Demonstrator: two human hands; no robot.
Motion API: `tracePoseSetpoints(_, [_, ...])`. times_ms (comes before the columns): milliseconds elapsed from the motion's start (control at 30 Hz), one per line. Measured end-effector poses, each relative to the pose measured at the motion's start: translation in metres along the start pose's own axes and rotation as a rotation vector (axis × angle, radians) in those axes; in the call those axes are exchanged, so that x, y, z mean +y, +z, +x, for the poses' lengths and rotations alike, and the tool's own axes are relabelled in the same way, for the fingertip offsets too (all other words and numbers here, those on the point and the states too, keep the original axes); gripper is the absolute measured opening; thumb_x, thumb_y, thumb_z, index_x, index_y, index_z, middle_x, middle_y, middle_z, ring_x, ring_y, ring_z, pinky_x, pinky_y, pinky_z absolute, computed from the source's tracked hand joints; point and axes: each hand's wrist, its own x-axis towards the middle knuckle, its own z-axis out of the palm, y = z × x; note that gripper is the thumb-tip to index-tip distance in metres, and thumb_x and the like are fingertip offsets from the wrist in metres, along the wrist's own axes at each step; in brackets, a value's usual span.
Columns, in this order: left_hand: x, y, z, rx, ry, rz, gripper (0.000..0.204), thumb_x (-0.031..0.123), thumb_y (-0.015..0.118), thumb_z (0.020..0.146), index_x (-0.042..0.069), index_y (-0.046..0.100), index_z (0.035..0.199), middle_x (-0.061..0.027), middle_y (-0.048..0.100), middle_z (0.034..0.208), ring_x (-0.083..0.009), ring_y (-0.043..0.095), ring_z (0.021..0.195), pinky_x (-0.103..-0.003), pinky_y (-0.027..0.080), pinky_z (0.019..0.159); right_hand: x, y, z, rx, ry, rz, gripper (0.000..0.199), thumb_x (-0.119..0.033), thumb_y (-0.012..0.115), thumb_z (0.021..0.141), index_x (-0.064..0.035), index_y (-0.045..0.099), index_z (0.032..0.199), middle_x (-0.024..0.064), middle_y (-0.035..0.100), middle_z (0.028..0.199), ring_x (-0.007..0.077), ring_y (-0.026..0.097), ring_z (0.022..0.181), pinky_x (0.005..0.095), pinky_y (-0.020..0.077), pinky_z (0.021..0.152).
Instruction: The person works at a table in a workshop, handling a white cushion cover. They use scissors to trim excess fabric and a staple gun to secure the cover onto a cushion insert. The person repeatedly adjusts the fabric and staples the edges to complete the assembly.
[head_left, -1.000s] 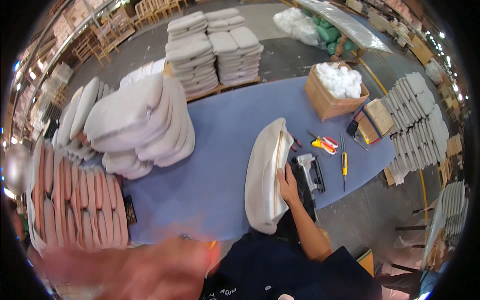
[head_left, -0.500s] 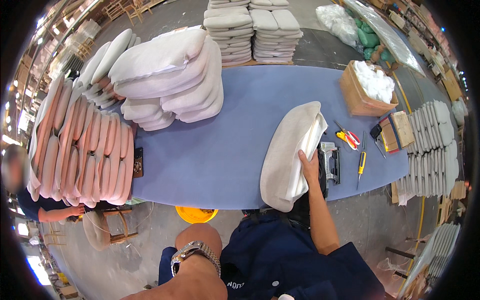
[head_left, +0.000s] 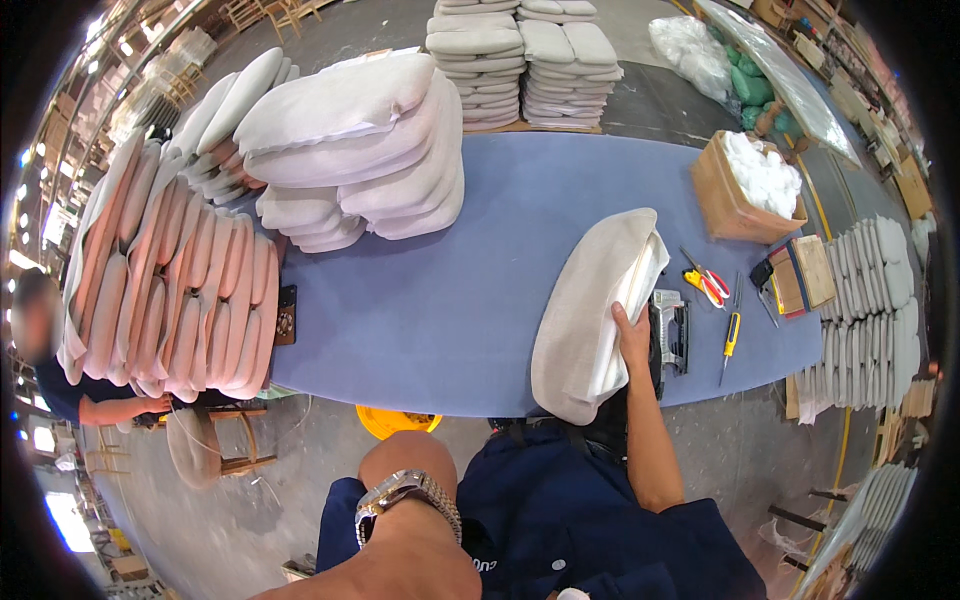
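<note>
A light grey upholstered cushion stands tilted near the front edge of the blue-covered table, its pale underside facing right. My right hand grips it by that underside, the thumb pointing up along the seam and the other fingers hidden. Low in front of me is my left hand, below a metal-banded wristwatch. It is apart from the cushion, and its fingers are out of sight. A staple gun lies just to the right of my right hand.
Red-and-yellow cutters and a yellow-handled screwdriver lie at right, before a carton of white stuffing. Stacked cushions fill the table's far left. A yellow bucket stands below the front edge. Another person is at far left.
The whole view has shifted slightly, so the table and its contents appear a little further right. My right hand keeps its hold on the cushion; my left hand stays low.
</note>
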Motion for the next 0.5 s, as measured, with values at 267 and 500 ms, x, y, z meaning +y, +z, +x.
tracePoseSetpoints(267, [-0.001,-0.003,0.006,0.003,-0.008,-0.017,0.071,0.008,0.059,0.089,0.020,0.042,0.157,-0.0096,0.024,0.169,-0.0275,0.028,0.151,-0.038,0.067,0.082,-0.006,-0.001,-0.001,0.008,0.036,0.006,0.074,-0.035,0.079,0.091,0.0043,0.046,0.145,0.0209,0.064,0.129,0.0272,0.065,0.114,0.0367,0.0500,0.100])
tracePoseSetpoints(500, [0.000,-0.001,0.013,-0.001,-0.005,-0.027,0.074,0.007,0.058,0.087,0.019,0.041,0.158,-0.0096,0.024,0.169,-0.0276,0.030,0.151,-0.036,0.069,0.078,0.002,-0.004,0.004,-0.004,0.039,-0.049,0.072,-0.033,0.079,0.091,0.0046,0.046,0.144,0.0208,0.065,0.128,0.0277,0.064,0.115,0.0373,0.0495,0.101])
